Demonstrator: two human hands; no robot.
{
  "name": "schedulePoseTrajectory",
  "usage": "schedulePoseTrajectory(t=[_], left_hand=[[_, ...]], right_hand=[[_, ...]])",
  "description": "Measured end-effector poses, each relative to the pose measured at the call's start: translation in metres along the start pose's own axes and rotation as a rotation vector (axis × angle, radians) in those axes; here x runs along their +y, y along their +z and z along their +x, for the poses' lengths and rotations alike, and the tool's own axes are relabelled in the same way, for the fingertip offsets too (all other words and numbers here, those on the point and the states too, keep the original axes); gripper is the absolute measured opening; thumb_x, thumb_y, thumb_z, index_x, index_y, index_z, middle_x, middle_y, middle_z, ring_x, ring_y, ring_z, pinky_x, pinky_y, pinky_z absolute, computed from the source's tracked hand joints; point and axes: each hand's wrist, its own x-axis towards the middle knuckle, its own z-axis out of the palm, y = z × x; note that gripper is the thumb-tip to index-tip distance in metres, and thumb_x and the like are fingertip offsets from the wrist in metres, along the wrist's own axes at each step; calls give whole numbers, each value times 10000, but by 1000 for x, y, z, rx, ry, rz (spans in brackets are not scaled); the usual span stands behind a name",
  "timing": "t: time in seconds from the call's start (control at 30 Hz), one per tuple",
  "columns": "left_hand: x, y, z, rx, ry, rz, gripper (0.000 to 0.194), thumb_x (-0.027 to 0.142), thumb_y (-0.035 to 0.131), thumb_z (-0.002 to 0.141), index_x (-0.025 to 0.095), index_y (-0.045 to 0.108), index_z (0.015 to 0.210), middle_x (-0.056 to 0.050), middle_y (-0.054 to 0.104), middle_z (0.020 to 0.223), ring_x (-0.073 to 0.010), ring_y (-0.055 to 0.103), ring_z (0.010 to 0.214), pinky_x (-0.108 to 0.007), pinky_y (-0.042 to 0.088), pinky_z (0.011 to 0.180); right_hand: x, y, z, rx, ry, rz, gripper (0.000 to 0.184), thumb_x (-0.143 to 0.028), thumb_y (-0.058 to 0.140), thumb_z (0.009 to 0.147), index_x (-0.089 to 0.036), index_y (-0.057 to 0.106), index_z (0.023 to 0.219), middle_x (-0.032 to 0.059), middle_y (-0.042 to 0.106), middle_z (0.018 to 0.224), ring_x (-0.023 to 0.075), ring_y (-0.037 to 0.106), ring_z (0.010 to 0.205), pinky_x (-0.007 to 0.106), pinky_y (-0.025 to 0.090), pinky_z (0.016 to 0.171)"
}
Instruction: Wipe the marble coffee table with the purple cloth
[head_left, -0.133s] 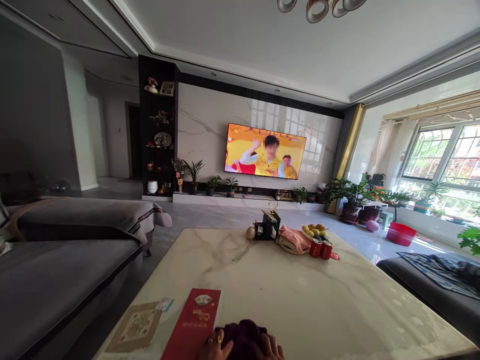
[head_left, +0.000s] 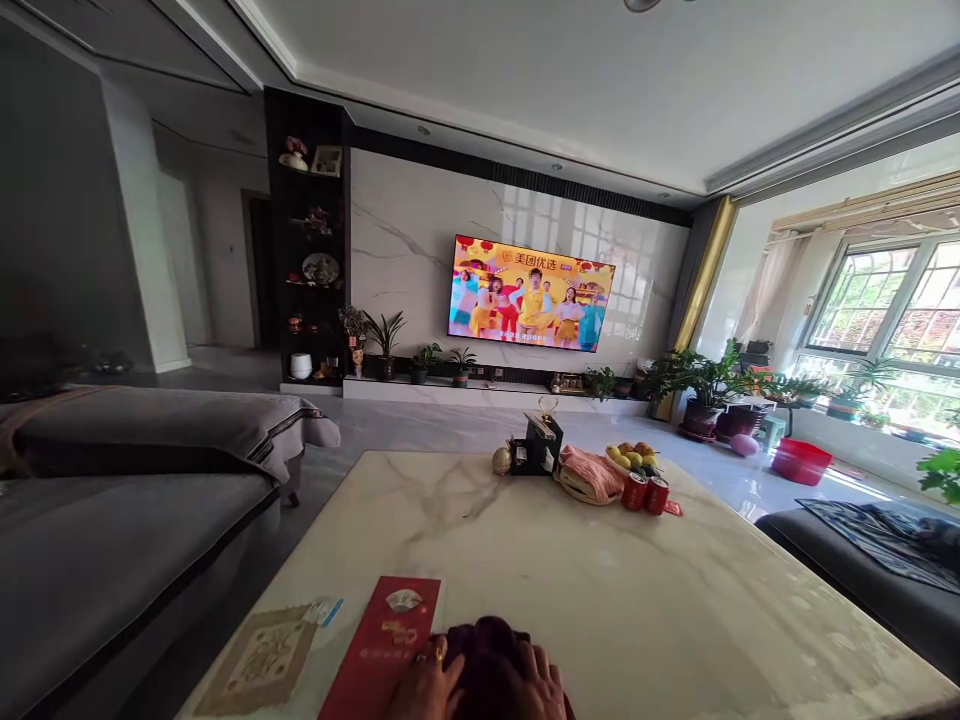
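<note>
Both my hands sit at the bottom edge of the view on the near end of a pale marble table [head_left: 570, 580]. A dark maroon cloth [head_left: 491, 655] is bunched between them. My left hand [head_left: 424, 685], wearing a gold ring, presses the cloth's left side with curled fingers. My right hand [head_left: 544, 685] grips its right side. A red envelope [head_left: 382, 640] lies flat just left of my left hand, partly under it. Beyond the envelope lie a beige patterned mat [head_left: 259, 660] and a small card [head_left: 324, 610].
At the table's far end stand a black holder [head_left: 536, 448], a pink cloth on a basket [head_left: 589, 475], a fruit plate [head_left: 630, 458] and two red cans [head_left: 645, 493]. Grey sofas flank the table [head_left: 112, 540] [head_left: 862, 560]. A television [head_left: 529, 295] plays on the far wall.
The view has tilted slightly down, so more of both hands shows. The picture on the television has changed. The cloth and envelope stay where they were.
</note>
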Motion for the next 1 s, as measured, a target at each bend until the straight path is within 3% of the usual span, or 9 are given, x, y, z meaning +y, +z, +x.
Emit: schedulePoseTrajectory(t=[0.2,0.3,0.47,0.63,0.8,0.9,1.0], left_hand=[[-13,-19,61,116,-35,2,506,322,516,934,261,714,1395,-136,585,1561,-371,506,1475,-529,387,1242],[-24,-28,95,144,-18,-21,499,319,528,928,225,728,1374,-160,612,1520,-367,562,1410,-494,430,1202],[-45,-35,151,195,-21,-40,511,323,497,941,187,720,1380,-195,603,1505,-382,575,1354,-515,429,1182],[-52,-46,186,244,-79,-52,529,326,449,943,163,716,1369,-196,609,1488,-375,581,1323,-521,441,1159],[-42,-55,175,271,-126,-79,510,321,488,930,139,732,1338,-226,620,1476,-392,592,1340,-496,445,1173],[-40,-57,142,239,-137,-89,498,309,567,890,109,747,1309,-246,605,1498,-412,553,1415,-489,411,1228],[-44,-55,98,181,-132,-103,514,307,587,850,183,750,1321,-194,585,1546,-399,502,1474,-496,412,1245]], right_hand=[[-17,-23,60,-7,14,-23,582,-294,578,919,-487,609,1468,40,563,1563,370,491,1459,571,410,1183],[-18,-19,98,-27,26,-55,562,-312,575,944,-436,600,1492,71,527,1594,367,459,1482,559,379,1202],[-14,-7,160,63,-44,-79,508,-364,554,986,-391,602,1491,89,542,1560,344,491,1425,519,413,1157],[-20,-5,201,79,0,-91,515,-352,548,973,-353,619,1483,98,547,1565,352,503,1418,518,435,1139],[-32,-10,197,89,25,-85,510,-322,572,941,-353,661,1442,101,581,1545,367,533,1401,513,485,1094],[-40,-1,166,98,12,-88,504,-314,555,927,-351,685,1412,103,605,1522,377,566,1368,530,523,1051],[-48,16,124,198,5,-74,454,-330,559,913,-405,724,1330,66,671,1439,358,624,1291,519,573,971]])
